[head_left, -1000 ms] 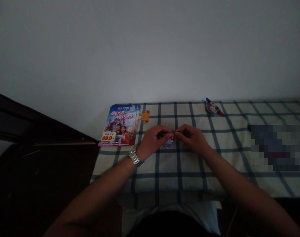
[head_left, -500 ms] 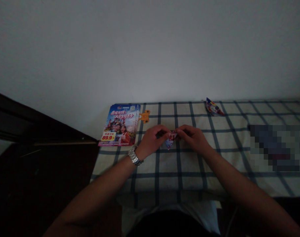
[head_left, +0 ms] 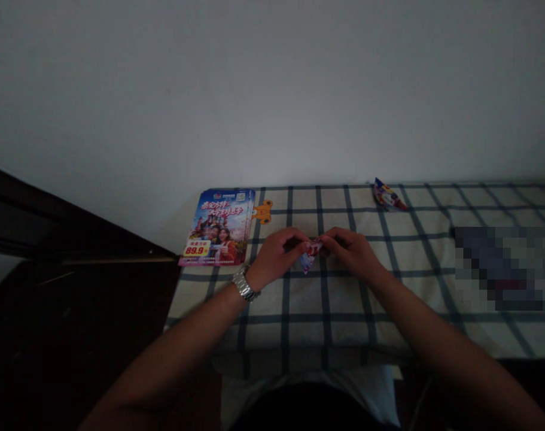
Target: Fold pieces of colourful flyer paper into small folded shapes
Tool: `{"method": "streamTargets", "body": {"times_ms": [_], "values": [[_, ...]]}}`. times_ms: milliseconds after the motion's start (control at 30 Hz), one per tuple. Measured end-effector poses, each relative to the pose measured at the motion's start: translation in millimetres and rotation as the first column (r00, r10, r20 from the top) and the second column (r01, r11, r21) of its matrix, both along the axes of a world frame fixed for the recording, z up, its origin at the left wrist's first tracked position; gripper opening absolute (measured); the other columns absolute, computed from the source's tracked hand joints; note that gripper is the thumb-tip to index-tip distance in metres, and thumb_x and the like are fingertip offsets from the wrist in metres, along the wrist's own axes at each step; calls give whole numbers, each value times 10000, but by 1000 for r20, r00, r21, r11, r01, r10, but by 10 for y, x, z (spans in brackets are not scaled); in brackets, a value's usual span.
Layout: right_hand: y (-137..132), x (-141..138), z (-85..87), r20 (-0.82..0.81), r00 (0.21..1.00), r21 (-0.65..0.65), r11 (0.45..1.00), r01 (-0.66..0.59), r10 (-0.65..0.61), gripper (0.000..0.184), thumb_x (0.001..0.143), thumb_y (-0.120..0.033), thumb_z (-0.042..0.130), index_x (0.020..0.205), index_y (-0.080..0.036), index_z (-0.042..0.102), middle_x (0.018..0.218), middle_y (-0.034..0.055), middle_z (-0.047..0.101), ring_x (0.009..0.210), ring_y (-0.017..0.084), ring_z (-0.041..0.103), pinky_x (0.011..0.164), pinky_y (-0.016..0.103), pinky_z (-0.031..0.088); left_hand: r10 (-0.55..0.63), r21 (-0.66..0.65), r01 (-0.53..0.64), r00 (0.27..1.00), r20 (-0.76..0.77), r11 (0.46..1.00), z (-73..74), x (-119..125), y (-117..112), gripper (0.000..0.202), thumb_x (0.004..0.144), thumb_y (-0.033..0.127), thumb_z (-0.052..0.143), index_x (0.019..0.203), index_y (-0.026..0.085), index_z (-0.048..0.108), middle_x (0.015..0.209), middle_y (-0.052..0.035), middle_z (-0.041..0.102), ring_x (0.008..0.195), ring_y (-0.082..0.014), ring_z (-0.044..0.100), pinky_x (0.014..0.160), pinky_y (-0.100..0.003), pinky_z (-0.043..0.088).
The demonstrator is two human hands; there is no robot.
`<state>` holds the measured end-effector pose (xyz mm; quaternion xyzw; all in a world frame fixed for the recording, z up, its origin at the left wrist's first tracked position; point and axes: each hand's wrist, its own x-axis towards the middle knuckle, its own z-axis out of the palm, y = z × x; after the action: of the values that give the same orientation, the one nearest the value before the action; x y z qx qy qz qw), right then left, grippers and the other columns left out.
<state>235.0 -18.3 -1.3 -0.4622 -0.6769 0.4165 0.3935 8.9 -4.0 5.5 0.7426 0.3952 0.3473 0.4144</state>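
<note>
Between my two hands is a small folded flyer (head_left: 308,256), red and blue print on it, with a point facing down toward me. My left hand (head_left: 279,252) pinches its upper left corner between thumb and fingers. At the upper right corner, my right hand (head_left: 349,248) grips it the same way. To the left lies a stack of printed flyers (head_left: 218,230) in blue and pink, like the folded paper in colour. Another folded flyer (head_left: 387,197), shaped with a raised tip, rests toward the back right near the wall.
A checked cloth (head_left: 272,326) covers the table. Beside the stack is an orange bear figure (head_left: 262,212). On the right lies a dark, pixelated item (head_left: 501,269) I cannot make out. A white wall (head_left: 272,96) rises behind; dark floor shows left of the table.
Both hands keep their pinch on the folded flyer in nearly the same place. The paper's visible face has tilted very slightly; nothing else has visibly moved.
</note>
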Motion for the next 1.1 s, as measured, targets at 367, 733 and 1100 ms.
{"method": "streamTargets", "body": {"times_ms": [367, 733, 1100], "values": [[37, 12, -4, -128, 987, -55, 994, 92, -98, 294, 924, -515, 685, 916, -223, 714, 721, 6, 687, 654, 164, 642, 636, 293, 518, 44, -24, -44, 999, 8, 999, 9, -7, 10, 235, 971, 405, 621, 954, 189, 714, 892, -25, 751, 808, -164, 703, 755, -274, 537], [15, 14, 6, -82, 987, -51, 990, 133, -137, 279, 889, -493, 721, 900, -213, 714, 693, -12, 632, 571, 126, 529, 534, 265, 408, 36, -34, -35, 999, 28, 999, -22, -2, 3, 236, 965, 415, 636, 964, 191, 708, 901, -37, 752, 818, -167, 714, 758, -279, 554], [7, 16, 34, -68, 986, -72, 987, 145, -150, 335, 878, -546, 713, 891, -211, 719, 648, -7, 618, 563, 142, 547, 513, 268, 426, 26, -30, -25, 1000, 8, 999, -1, 3, -7, 234, 972, 422, 625, 980, 200, 701, 893, -24, 749, 804, -161, 711, 747, -279, 552]]}}
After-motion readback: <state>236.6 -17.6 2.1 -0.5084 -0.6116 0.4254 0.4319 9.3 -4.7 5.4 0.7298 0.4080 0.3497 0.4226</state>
